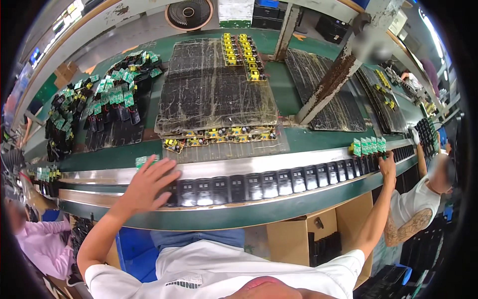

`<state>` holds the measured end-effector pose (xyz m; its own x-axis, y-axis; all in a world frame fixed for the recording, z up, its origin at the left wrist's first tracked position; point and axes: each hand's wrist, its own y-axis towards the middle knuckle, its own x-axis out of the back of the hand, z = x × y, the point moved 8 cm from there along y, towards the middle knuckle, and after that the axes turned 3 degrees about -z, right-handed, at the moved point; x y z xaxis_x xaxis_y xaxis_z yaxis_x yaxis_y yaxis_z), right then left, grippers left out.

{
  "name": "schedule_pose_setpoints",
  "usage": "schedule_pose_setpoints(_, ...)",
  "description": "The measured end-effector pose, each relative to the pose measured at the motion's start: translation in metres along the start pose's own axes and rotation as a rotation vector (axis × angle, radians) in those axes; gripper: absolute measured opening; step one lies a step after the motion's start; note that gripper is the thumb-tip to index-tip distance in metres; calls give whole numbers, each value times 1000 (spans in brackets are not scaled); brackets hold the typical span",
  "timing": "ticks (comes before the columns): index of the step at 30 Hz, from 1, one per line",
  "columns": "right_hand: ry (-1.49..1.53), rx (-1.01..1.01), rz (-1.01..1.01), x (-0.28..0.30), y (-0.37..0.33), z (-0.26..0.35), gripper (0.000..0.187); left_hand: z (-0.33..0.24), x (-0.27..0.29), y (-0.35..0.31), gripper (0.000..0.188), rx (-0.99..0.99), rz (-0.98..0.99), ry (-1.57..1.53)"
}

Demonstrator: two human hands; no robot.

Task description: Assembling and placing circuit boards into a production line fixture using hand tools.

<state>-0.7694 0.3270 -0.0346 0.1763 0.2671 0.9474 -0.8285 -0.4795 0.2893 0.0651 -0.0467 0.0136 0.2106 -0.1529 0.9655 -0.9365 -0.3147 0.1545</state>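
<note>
Apparently, alignment of the black cases along the near bench edge is in hand. Left hand splays, visibly unladen, at their left end; right hand curls by green boards at right, hold unclear; next move likely needs steady inward pressure.

Left hand at row of black cases

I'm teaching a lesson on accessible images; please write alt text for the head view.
A person's left hand is spread at the left end of a row of black cases on a green workbench; the right hand is by green circuit boards.
</note>
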Motion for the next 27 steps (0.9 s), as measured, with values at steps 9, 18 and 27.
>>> schedule_pose_setpoints(9, 33, -96, -187, 47, -88, 75, 34, 41, 27, -60, 65, -8, -8, 3)
schedule_pose_setpoints(18, 1847, -164, -14, 157, -262, 287, 21, 21, 72, 111, 38, -295, -487, 162)
schedule_pose_setpoints(27, 1743, -205, -39, 129, -406, 362, 17, 56, -16, 364, 45, -101, -574, 190)
